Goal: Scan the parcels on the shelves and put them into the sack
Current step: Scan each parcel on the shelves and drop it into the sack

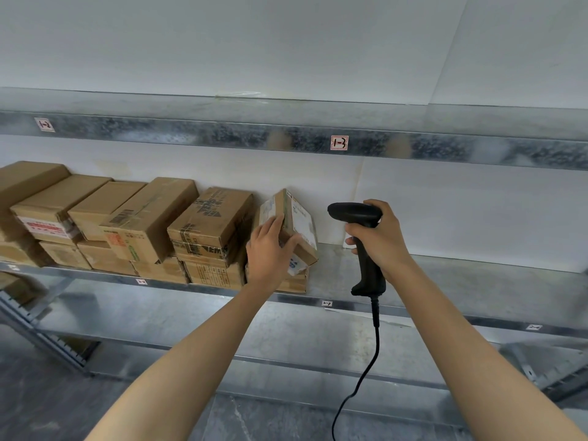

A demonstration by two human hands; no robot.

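Note:
A small cardboard parcel (pixel 297 222) with white labels stands tilted on the middle metal shelf (pixel 445 275), on top of another flat box. My left hand (pixel 270 249) grips it from the front, fingers over its top and thumb against its lower side. My right hand (pixel 380 237) holds a black corded barcode scanner (pixel 362 246) by the handle, head pointing left toward the parcel's labelled face. Several more brown parcels (pixel 143 224) are stacked along the shelf to the left. No sack is in view.
An upper shelf beam (pixel 286 138) with red-framed tags runs above the parcels. A lower shelf (pixel 222 329) lies beneath my arms. The scanner's cable (pixel 366 377) hangs down toward the floor. A white wall backs the shelves.

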